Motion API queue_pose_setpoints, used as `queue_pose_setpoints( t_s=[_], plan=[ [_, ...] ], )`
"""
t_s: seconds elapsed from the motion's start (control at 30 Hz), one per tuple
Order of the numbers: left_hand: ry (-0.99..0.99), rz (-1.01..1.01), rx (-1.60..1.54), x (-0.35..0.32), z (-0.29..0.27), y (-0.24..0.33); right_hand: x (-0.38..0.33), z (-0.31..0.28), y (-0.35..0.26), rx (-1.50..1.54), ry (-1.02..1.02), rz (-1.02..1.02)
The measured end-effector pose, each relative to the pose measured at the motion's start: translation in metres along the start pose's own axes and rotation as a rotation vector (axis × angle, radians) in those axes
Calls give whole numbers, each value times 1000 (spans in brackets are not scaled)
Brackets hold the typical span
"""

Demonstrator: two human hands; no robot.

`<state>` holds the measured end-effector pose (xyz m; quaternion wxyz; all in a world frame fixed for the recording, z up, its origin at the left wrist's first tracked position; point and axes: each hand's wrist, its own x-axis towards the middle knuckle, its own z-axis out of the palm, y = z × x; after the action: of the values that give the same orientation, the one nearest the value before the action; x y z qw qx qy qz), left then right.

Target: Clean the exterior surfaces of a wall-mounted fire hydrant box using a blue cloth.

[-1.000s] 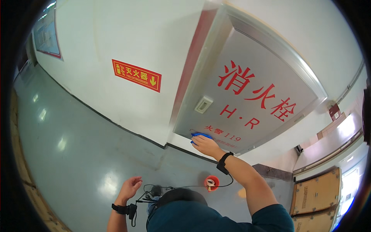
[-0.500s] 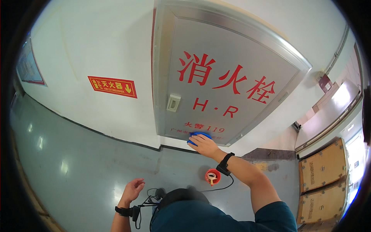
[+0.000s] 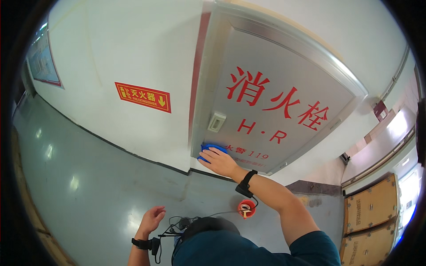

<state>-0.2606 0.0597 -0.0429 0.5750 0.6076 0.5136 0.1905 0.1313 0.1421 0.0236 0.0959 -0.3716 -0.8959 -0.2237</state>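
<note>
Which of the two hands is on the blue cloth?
The right hand: it presses the blue cloth flat against the lower left corner of the grey cabinet door. The left hand hangs open and empty, low over the floor.

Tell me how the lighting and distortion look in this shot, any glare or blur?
Head view: strong fisheye, so the grey cabinet door and the wall's baseline bow toward the black rim. Light is bright and even; soft glare spots sit on the glossy floor, and the window area at far right is blown out. The right hand on the blue cloth and the left hand are sharp, with no motion blur.
</note>
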Motion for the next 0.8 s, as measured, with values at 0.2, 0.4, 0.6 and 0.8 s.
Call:
queue_pose_setpoints(
  t_s=[0.2,0.4,0.6,0.8],
  plan=[
    [28,-3,-73,-7,-11,-27,5,30,1,-36,-43,-24],
    [42,-18,-77,-11,-14,-27,-32,39,-5,-33,-88,-29],
    [10,-15,-53,1,-5,-22,-82,42,-5,-22,-102,14],
    [-42,0,-56,12,9,-11,-123,29,-3,-47,-133,65]
  ],
)
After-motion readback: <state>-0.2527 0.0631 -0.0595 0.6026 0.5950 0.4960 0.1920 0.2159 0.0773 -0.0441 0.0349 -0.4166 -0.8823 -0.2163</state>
